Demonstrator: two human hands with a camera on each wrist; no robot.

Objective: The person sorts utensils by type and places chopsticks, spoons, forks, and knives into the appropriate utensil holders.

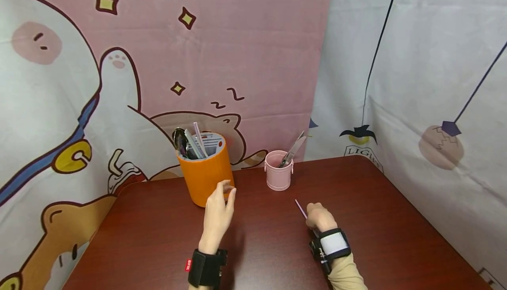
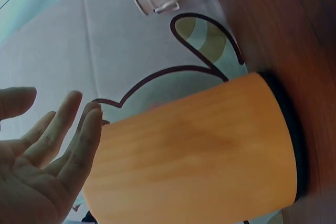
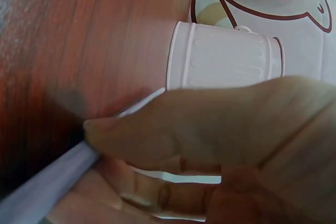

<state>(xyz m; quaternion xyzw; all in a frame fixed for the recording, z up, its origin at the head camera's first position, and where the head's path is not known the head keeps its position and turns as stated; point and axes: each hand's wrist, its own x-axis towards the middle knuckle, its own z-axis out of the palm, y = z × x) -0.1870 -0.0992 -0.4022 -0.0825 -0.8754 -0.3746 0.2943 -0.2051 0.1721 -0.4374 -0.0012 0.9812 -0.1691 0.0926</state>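
Observation:
My right hand is low over the table, pinching a thin lilac straw between thumb and fingers. In the right wrist view the straw runs past the thumb, its far end pointing towards the small pink bucket. My left hand is raised in front of the orange holder, fingers loosely bent and holding nothing. In the left wrist view these fingers are close to the holder's side; whether they touch it I cannot tell. Straw-like sticks and a dark, shiny round-ended item stand in the holder.
To the right of the holder, the pink bucket contains shiny metal flat-bladed items leaning right. Both containers stand near the back edge of the brown table. A printed cloth hangs right behind them.

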